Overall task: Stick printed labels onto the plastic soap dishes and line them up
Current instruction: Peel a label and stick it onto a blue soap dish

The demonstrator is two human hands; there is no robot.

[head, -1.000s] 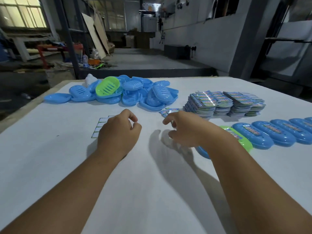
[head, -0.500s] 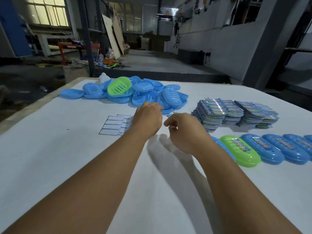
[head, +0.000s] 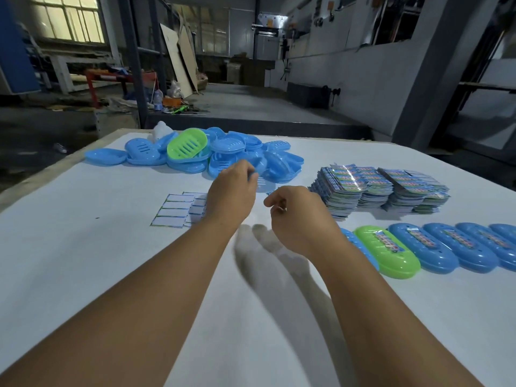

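The left hand [head: 233,191] was stretched to the heap of unlabelled dishes [head: 223,155] at the worktop's [head: 83,247] far edge, its grip hidden; the right hand [head: 298,216] was curled with nothing seen held; neighbouring dishes could be dragged off.

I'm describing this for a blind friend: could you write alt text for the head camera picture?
Two bare arms stretch over a white table; the left hand reaches a pile of blue soap dishes, the right hand hovers curled beside it. Stacks of printed labels sit at right, above a row of labelled dishes.
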